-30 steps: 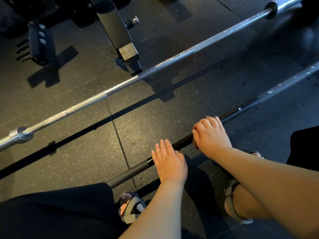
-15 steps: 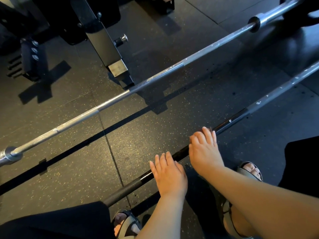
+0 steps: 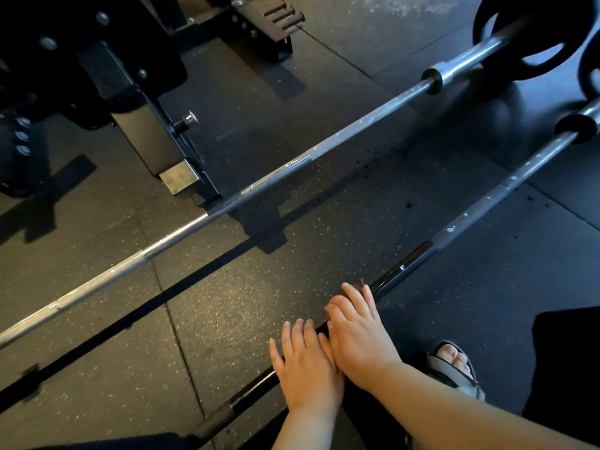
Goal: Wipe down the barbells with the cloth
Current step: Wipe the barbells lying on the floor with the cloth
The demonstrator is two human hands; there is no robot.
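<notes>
Hands touching side by side on near barbell (image 3: pixel 402 271), which lies diagonally on rubber floor (image 3: pixel 227 303) from lower left to upper right. Left hand (image 3: pixel 306 368) flat, fingers straight, resting on black shaft. Right hand (image 3: pixel 360 332) just up-bar, fingers bent over shaft, wrapping it. Brownish edge shows under right fingertips; cannot tell if cloth. Sandalled foot (image 3: pixel 454 365) just right of hands. Far barbell (image 3: pixel 259 186) roughly parallel, well apart. Weight plates (image 3: pixel 506 37) upper right. Rack base (image 3: pixel 139 131) upper left.
</notes>
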